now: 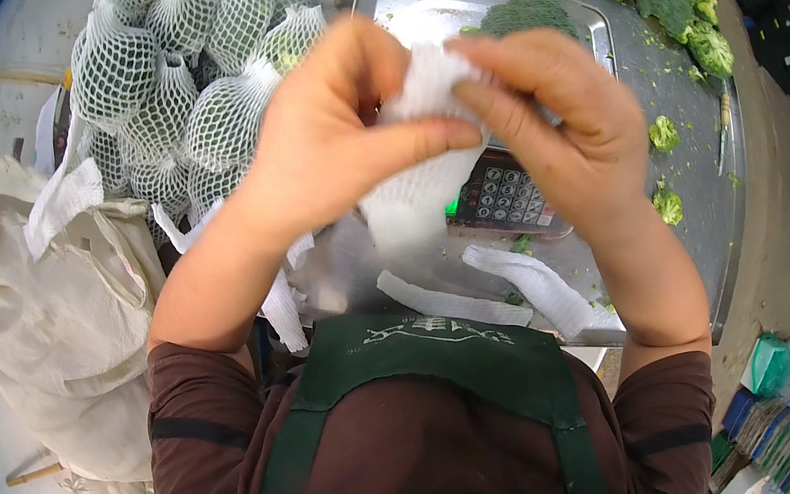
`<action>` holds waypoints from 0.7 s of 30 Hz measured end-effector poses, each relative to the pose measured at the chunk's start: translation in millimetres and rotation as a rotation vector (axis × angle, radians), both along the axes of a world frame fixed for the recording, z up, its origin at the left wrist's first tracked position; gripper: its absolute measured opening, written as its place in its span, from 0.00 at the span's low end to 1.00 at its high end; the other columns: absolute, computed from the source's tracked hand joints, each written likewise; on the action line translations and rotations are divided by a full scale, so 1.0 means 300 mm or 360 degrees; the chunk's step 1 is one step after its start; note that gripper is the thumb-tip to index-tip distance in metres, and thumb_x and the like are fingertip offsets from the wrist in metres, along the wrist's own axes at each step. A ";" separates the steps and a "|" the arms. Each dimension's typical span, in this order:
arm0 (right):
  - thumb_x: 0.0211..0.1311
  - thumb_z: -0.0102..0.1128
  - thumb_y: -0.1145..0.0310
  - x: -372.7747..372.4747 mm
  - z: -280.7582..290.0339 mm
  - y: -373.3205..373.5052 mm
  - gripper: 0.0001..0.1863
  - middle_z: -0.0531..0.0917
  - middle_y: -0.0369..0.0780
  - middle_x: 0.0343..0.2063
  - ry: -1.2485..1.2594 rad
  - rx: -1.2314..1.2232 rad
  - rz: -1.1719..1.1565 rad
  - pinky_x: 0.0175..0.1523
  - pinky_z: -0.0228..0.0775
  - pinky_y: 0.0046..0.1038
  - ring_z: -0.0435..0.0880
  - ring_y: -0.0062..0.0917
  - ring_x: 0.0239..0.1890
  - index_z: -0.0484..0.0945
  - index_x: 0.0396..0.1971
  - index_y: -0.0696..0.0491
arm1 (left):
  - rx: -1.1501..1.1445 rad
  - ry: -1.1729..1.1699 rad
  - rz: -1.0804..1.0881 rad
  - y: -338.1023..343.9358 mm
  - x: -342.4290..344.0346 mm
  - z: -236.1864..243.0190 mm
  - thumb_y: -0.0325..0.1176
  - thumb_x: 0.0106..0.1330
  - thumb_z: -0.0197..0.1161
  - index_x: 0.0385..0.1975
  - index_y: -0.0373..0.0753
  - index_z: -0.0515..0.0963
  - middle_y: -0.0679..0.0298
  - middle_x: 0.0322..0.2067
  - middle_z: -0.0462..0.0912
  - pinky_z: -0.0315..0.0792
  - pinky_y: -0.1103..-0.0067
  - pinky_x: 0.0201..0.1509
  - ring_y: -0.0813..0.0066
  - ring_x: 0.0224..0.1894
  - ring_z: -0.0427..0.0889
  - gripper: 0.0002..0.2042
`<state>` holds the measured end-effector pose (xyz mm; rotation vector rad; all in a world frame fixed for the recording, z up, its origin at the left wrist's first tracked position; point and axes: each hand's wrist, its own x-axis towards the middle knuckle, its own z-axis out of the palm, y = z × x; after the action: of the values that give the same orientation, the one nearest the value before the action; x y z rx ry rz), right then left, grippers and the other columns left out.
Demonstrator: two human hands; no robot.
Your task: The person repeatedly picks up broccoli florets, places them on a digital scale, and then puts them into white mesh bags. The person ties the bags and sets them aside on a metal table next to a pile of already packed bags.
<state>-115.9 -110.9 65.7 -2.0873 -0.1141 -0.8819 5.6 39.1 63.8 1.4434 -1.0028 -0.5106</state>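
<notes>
Pinching a ribbed white foam sleeve [421, 181], blurred at the lower end, with left hand [334, 139] and right hand [565, 107] above a part-covered keypad [507, 195]; partly hiding a bumpy broccoli head [529, 13] on a metal tray [427, 5].

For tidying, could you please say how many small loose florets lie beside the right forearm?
2: upper floret by the right hand, lower floret below; more may be hidden.
</notes>
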 end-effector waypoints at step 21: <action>0.54 0.61 0.77 -0.077 -0.215 -0.030 0.07 0.79 0.43 0.32 -0.0097 0.0155 -0.0423 0.38 0.71 0.26 0.79 0.33 0.32 0.77 0.35 0.57 | 0.0027 0.1424 -0.0244 -0.090 -0.085 -0.132 0.19 0.60 0.57 0.64 0.40 0.60 0.61 0.42 0.80 0.75 0.78 0.47 0.76 0.42 0.80 0.30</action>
<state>-138.8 -119.8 1.2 -2.0138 0.1755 -1.0877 -20.1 12.2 24.3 0.9728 -0.3795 -1.1467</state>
